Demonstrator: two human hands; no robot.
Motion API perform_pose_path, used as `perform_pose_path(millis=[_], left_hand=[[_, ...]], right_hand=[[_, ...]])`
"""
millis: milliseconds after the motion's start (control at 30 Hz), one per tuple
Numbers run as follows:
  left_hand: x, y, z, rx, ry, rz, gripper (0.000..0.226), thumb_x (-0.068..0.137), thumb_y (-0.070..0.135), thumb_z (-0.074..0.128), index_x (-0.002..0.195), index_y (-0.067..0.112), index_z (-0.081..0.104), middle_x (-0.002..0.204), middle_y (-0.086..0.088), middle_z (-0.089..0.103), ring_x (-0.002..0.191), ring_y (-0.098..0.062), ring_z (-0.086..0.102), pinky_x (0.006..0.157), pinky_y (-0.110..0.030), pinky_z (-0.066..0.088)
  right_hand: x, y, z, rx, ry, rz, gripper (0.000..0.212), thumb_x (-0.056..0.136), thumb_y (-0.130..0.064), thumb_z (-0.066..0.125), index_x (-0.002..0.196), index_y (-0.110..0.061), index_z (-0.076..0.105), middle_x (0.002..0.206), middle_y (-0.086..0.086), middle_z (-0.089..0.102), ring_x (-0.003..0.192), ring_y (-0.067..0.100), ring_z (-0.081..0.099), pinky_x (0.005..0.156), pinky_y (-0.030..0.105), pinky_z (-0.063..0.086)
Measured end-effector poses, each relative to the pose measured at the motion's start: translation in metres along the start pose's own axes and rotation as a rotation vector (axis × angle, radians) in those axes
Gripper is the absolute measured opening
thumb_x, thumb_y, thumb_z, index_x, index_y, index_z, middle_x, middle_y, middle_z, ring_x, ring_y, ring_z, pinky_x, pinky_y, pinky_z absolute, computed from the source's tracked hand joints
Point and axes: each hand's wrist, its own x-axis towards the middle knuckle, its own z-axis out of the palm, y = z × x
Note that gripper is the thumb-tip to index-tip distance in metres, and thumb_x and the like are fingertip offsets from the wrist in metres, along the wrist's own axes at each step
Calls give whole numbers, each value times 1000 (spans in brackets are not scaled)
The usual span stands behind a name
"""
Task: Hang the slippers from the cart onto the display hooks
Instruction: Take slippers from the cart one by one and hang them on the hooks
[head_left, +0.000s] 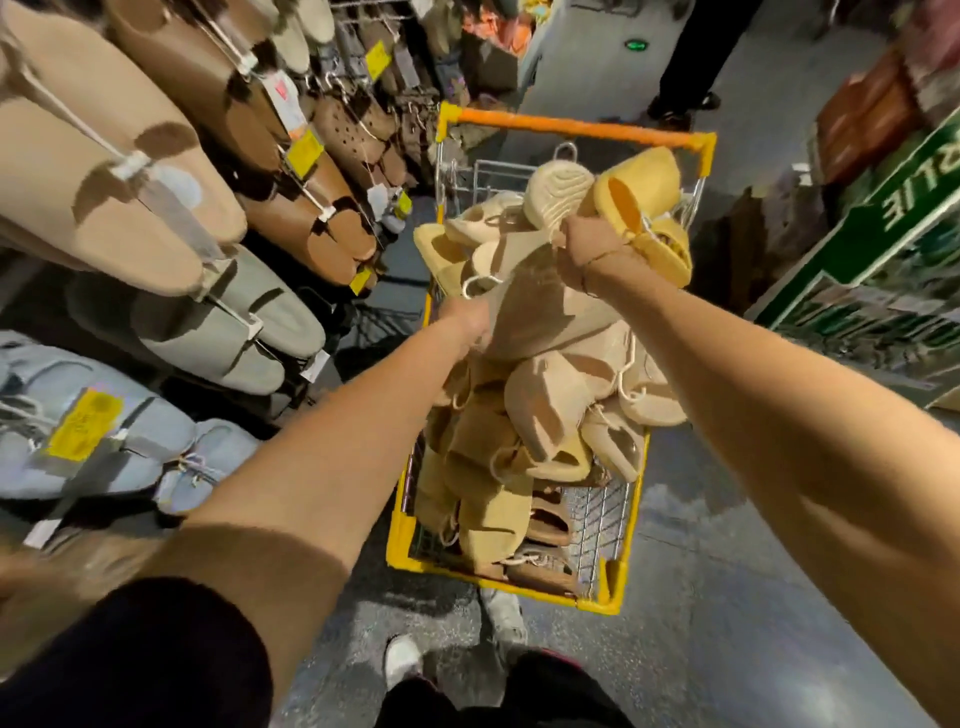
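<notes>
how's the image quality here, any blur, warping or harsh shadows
Head view: wide-angle warping bends the cart and display slippers; edges smear, the green sign is soft; hard shadows cross the left forearm and the beige slipper that the left hand grips.

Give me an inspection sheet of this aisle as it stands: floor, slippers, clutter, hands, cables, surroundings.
Surface: grey floor, glossy.
Job's things: cart piled with tan slippers; display rack full of hung slippers.
Clutter: nothing seen on the floor.
Hands: left hand grips a tan slipper; right hand grips yellow slippers, both above the cart.
Cables: nothing seen.
Surroundings: green sign right; a person's legs beyond the cart.
</notes>
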Motion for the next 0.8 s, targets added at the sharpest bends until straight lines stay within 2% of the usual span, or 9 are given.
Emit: perform_pose_path(millis=[100, 200, 333, 433, 533, 633, 667, 733, 800], left_hand=[[17, 12, -15, 0, 65, 30, 54, 91, 18, 58, 141, -2, 49, 139, -19, 57, 122, -34, 60, 94, -33, 55], [41, 14, -25, -41, 57, 16, 41, 95, 12, 56, 135, 0, 57, 119, -8, 66, 97, -24, 62, 56, -20, 51], [56, 16, -25, -218, 76, -7, 8, 94, 14, 62, 96, 8, 67, 86, -6, 70, 83, -21, 68, 70, -35, 56], [34, 40, -25, -158, 79, 81, 20, 94, 2, 58, 78, 12, 64, 74, -4, 60, 66, -13, 57, 59, -26, 45], [12, 67, -37, -90, 33, 207, 21, 91, -5, 56, 80, 10, 67, 72, -5, 59, 59, -11, 55, 58, -25, 42], [-12, 92, -50, -61, 29, 396, 18, 96, 2, 55, 95, 10, 71, 76, -5, 60, 62, -9, 54, 62, -22, 45], [-24, 101, -54, -32, 21, 462, 18, 98, 4, 54, 98, 10, 70, 76, -4, 59, 64, -10, 52, 62, -22, 45], [-51, 115, -60, 59, -1, 580, 18, 100, 5, 52, 100, 10, 69, 73, -2, 57, 62, -10, 51, 59, -20, 43], [-72, 127, -69, 140, 30, 687, 19, 100, 4, 51, 102, 6, 70, 71, -1, 57, 61, -9, 52, 54, -17, 43]], right_hand=[[23, 2, 9, -82, -67, 51, 35, 98, -6, 56, 132, 3, 54, 130, 20, 58, 123, 36, 55, 103, 41, 44], [36, 8, 23, -29, -45, 116, 34, 98, -10, 58, 130, 0, 56, 126, 20, 60, 120, 35, 57, 102, 43, 45], [44, 14, 22, 110, -84, 175, 34, 93, -18, 66, 123, -3, 60, 118, 16, 62, 108, 31, 60, 94, 39, 52], [43, 18, 11, 204, -143, 268, 37, 84, -16, 77, 115, -6, 61, 100, 12, 58, 89, 25, 55, 74, 30, 46], [34, 22, -4, 294, -230, 296, 30, 84, -16, 76, 108, -6, 63, 90, 10, 62, 79, 22, 59, 66, 30, 50], [27, 25, -18, 378, -289, 331, 29, 83, -16, 77, 105, 0, 66, 96, 14, 71, 86, 26, 70, 81, 38, 60], [21, 23, -28, 374, -294, 342, 26, 83, -16, 76, 101, 1, 68, 91, 15, 72, 80, 26, 72, 75, 39, 61], [3, 14, -57, 284, -201, 305, 18, 88, -18, 68, 83, 0, 66, 71, 12, 66, 58, 22, 64, 49, 29, 53], [-10, -1, -86, 211, 33, 181, 23, 86, -23, 64, 73, -5, 60, 67, 8, 58, 57, 23, 54, 45, 24, 37]])
